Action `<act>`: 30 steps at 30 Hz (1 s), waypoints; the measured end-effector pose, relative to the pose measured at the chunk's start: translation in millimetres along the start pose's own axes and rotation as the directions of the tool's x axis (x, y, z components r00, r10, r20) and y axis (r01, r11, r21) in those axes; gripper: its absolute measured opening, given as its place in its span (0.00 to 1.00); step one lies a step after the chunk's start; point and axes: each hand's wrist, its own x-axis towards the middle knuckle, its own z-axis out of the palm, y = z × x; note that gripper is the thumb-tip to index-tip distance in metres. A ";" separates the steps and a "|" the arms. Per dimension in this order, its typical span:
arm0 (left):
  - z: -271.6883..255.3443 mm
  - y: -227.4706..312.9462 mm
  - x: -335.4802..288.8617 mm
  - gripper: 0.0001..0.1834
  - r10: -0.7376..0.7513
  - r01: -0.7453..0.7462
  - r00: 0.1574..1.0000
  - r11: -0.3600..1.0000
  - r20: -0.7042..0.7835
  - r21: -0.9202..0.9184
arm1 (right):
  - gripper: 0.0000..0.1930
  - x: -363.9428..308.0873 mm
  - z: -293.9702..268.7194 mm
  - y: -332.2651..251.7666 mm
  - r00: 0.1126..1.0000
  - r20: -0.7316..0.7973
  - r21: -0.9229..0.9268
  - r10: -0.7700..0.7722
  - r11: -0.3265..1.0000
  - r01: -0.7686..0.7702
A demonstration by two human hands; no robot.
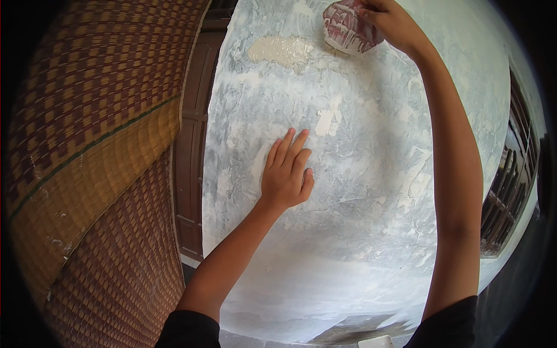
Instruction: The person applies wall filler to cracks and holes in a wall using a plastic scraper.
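I am seeing: one glossy cream patch (278, 50) on a wall (365, 168); right hand (390, 22), gripping a paste-smeared reddish plate (347, 28) right of the patch; left hand (285, 177), resting below it, fingers parted.

We see soft, bright light across the wall (371, 232), a glint on its glossy patch (278, 51), a dimmer woven mat (110, 81), bowed edges and blackened corners.
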 end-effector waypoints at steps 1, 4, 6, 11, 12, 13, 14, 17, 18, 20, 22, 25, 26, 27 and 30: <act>0.4 0.0 0.2 0.21 0.001 -0.001 1.000 1.000 -0.003 0.003 | 0.11 8.5 0.7 0.3 0.999 0.043 -0.009 0.011 1.000 -0.010; -0.3 -0.8 -0.1 0.21 -0.003 0.003 1.000 1.000 -0.002 -0.001 | 0.13 27.3 9.6 -2.0 0.990 0.130 -0.109 0.059 0.993 -0.045; -1.4 0.0 0.8 0.21 -0.002 0.002 1.000 1.000 -0.002 -0.003 | 0.15 37.7 15.7 0.9 0.983 0.166 -0.199 0.077 0.979 -0.043; 2.7 2.8 4.4 0.21 0.014 -0.014 1.000 1.000 -0.013 -0.020 | 0.18 70.9 14.4 36.2 0.987 0.077 -0.386 -0.139 0.909 0.158; 0.5 1.1 2.8 0.21 0.005 -0.005 1.000 1.000 -0.004 -0.014 | 0.18 64.6 15.4 23.9 0.987 0.075 -0.380 -0.142 0.911 0.160; -1.4 -0.8 1.0 0.21 -0.004 0.004 1.000 1.000 0.004 -0.010 | 0.18 56.9 11.7 12.2 0.997 0.062 -0.223 -0.040 0.973 0.053; -1.6 -0.8 0.7 0.21 0.001 -0.001 1.000 1.000 0.002 -0.009 | 0.17 50.6 6.8 3.5 0.996 0.061 -0.064 0.063 0.996 -0.059; 0.0 -1.8 -0.8 0.22 0.004 -0.004 1.000 1.000 0.002 -0.009 | 0.16 48.4 9.3 11.0 0.994 0.108 -0.084 0.035 0.996 -0.026; 0.5 -2.6 -1.4 0.22 0.004 -0.004 1.000 1.000 -0.001 -0.003 | 0.15 44.7 15.2 10.3 0.988 0.151 -0.168 0.019 0.986 0.007; 0.7 -2.3 -0.6 0.22 0.014 -0.014 1.000 1.000 -0.003 0.001 | 0.16 34.1 16.7 14.0 0.989 0.141 -0.177 -0.043 0.982 0.068; 0.3 0.0 2.2 0.22 0.008 -0.008 1.000 1.000 -0.006 0.000 | 0.17 38.1 14.4 23.2 0.995 0.089 -0.223 -0.045 0.973 0.064; 3.5 1.9 1.9 0.21 0.004 -0.004 1.000 1.000 -0.006 -0.006 | 0.18 49.8 4.5 34.5 0.996 -0.004 -0.113 0.093 0.989 -0.093; 3.0 1.5 0.8 0.21 0.007 -0.007 1.000 1.000 -0.004 -0.004 | 0.18 47.8 3.6 33.7 0.993 0.019 -0.075 0.116 0.991 -0.115; 2.1 0.3 -0.2 0.21 0.003 -0.003 1.000 1.000 0.001 0.004 | 0.19 46.3 3.2 32.6 0.989 0.042 -0.038 0.138 0.990 -0.137; 0.6 -0.7 0.2 0.20 0.001 -0.001 1.000 1.000 0.009 0.005 | 0.19 43.2 11.8 35.2 0.990 0.074 -0.096 0.118 0.989 -0.110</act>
